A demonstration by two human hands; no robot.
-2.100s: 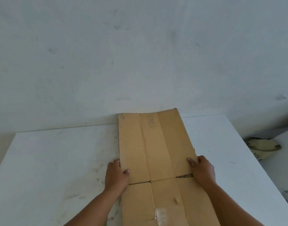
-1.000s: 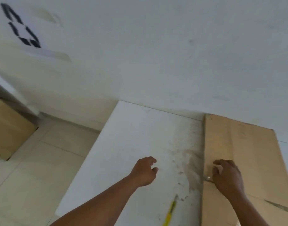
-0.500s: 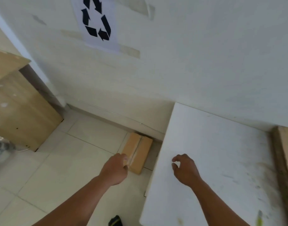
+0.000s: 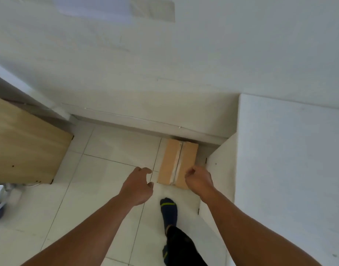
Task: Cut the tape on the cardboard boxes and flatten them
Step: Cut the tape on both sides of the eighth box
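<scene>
The box [image 4: 177,163] sits closed on the floor [image 4: 111,148]. Its far end is against the foot of the wall [image 4: 164,73], and a strip of clear tape [image 4: 176,166] runs the length of its top seam.

The left grip [image 4: 137,186] hangs in the air to the left of the box's near end, clear of it. It is half open, with the fingers loosely bent and a gap between thumb and forefinger, and it holds nothing.

The right grip [image 4: 199,180] is over the box's near right corner and hides that corner from the camera. Its fingers are curled in toward the palm, the back of the hand faces the camera, and nothing shows inside them. Whether it touches the cardboard I cannot tell. Both forearms are bare and reach toward the box from its near side.

Just right of the box rises the white side panel of the surface [image 4: 289,160], whose top spreads away to the right, higher than the box. A foot in a dark sock [image 4: 168,210] with a yellow-green band stands on the floor nearer than the box, between the two forearms. Well to the left of the box is a wooden cabinet [image 4: 24,146]. High on the wall above the box is the lower edge of a paper sheet [image 4: 92,8].
</scene>
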